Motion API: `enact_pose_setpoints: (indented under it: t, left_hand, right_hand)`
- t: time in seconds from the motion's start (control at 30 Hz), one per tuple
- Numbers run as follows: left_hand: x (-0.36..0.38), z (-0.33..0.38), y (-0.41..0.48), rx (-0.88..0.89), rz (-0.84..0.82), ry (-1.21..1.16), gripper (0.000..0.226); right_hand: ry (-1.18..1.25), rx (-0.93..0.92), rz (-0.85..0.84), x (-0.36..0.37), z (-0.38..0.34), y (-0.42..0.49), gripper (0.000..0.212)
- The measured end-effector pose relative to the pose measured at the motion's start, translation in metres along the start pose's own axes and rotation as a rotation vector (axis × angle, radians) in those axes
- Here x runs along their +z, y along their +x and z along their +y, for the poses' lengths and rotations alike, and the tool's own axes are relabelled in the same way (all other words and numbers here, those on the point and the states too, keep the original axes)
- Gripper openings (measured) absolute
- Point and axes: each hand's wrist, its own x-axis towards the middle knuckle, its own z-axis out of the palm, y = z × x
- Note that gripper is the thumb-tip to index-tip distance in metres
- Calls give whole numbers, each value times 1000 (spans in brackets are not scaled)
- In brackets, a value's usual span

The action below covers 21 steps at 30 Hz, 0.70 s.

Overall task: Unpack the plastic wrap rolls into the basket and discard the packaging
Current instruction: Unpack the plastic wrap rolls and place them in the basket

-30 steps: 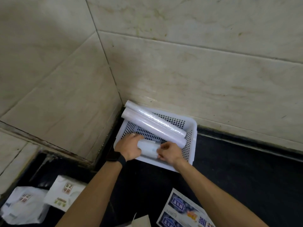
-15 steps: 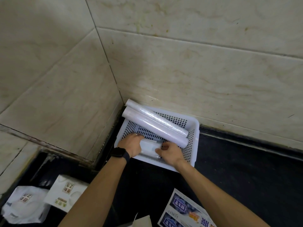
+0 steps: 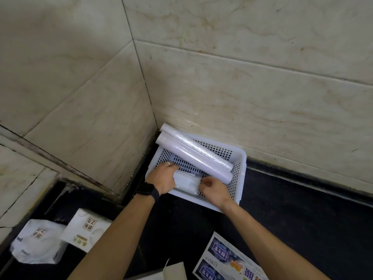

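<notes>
A white perforated basket (image 3: 241, 170) sits on the dark counter in the tiled corner. Two long plastic wrap rolls (image 3: 193, 156) lie diagonally across it, side by side, their left ends over the rim. At the basket's near edge lies a short white wrapped roll (image 3: 186, 181). My left hand (image 3: 162, 178) grips its left end, fingers curled over it. My right hand (image 3: 214, 189) holds its right end with curled fingers. A printed blue and white packaging sheet (image 3: 226, 259) lies on the counter near my right forearm.
Two white tissue packs (image 3: 60, 237) lie at the lower left on the dark counter (image 3: 302, 219). A white paper corner (image 3: 175, 269) shows at the bottom edge. Beige tiled walls (image 3: 242, 87) close in behind and to the left of the basket.
Both hands stayed on the short roll and lowered it onto the basket's near side. The view shifted slightly; the long rolls did not move.
</notes>
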Motion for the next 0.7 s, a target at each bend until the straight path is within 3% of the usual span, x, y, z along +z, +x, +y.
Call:
enact_pose_setpoints:
  t: [0.2,0.33,0.47,0.7]
  left_hand:
    - [-9,6,-16,-21,50,-52,60]
    - [-11,7,-27,-33,257,-113,64]
    - [-2,-4,-35,-180,302,-8,68]
    - [30,-23,-37,-240,259,-49,66]
  right_hand:
    - [-9,-55,2,-9,-4,-15,40]
    - [6,-124,49,-27,-13,-26,33]
    - [-28,-206,142,-47,-23,-26,31]
    - [-524,-273,201,-49,-24,10,58]
